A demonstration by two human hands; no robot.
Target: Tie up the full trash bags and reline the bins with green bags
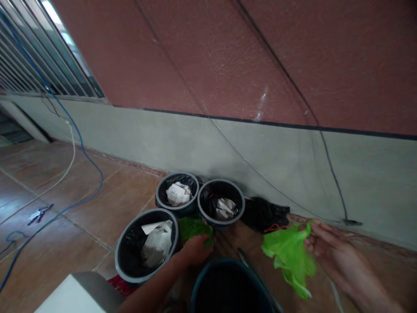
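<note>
while the right hand [327,243] is raised at the right: its fingertips pinch the upper corner of a lime-green plastic bag [289,256]
lime-green plastic bag: crumpled, hangs from that pinch, in front of the grey lower wall [182,143]
left hand [197,250]: low between bins, touches a darker green plastic bag [192,228]; fingers curled, cannot tell if closed on it
darker green plastic bag: in the gap among the three lined bins, partly behind the left hand
left bin [117,248]: round, grey rim, black liner, crumpled white paper [159,243] inside
back bin [157,191]: same type, near wall, white paper scraps [179,193] inside
right bin [243,204]: same type, just beside back bin, paper scraps [226,208] inside
dark round container [194,289]: bottom centre, nearest the wearer, inside too dark to tell
black plastic bag [267,213]: by wall base, right of right bin, red tie [275,228] at its lower edge
pliers [39,214]: on tan tile floor [97,217], far left, well apart from bins
blue cable [100,174]: curves across floor, left side
black cable [335,178]: runs down wall at right
red patterned cloth [120,284]: under left bin, mostly hidden
metal window bars [48,56]: upper left
upper wall [195,52]: brick-red, dark stripe below
</note>
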